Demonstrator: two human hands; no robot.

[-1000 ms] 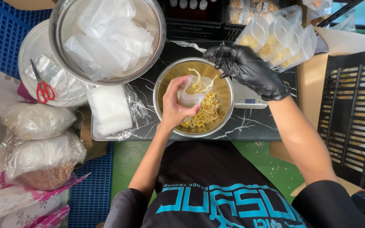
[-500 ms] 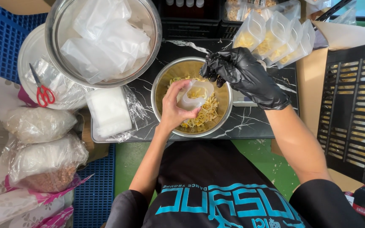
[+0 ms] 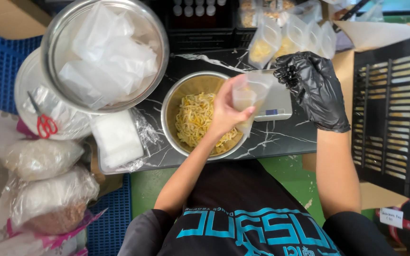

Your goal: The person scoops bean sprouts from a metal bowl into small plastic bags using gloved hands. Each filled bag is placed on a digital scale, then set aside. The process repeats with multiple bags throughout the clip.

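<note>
Steel first: left of the noodle bowl (image 3: 200,116), a bigger metal basin (image 3: 53,57) holds loose, crinkly clear bags (image 3: 105,57), with red-handled scissors (image 3: 47,125) and a flat stack of white pouches (image 3: 117,140) below it. The noodle bowl, brushed steel, carries limp yellow strands. I see my bare left hand (image 3: 224,114) over its right rim, fingers closed round a soft clear pouch (image 3: 247,97) held upright, mouth up, its long axis running up and away from me. Just right of it lies a small flat scale (image 3: 274,102). My right hand (image 3: 316,90), in a glossy black glove, hovers right of the pouch, fingers curled and empty, near but apart. The left hand is nearer.
</note>
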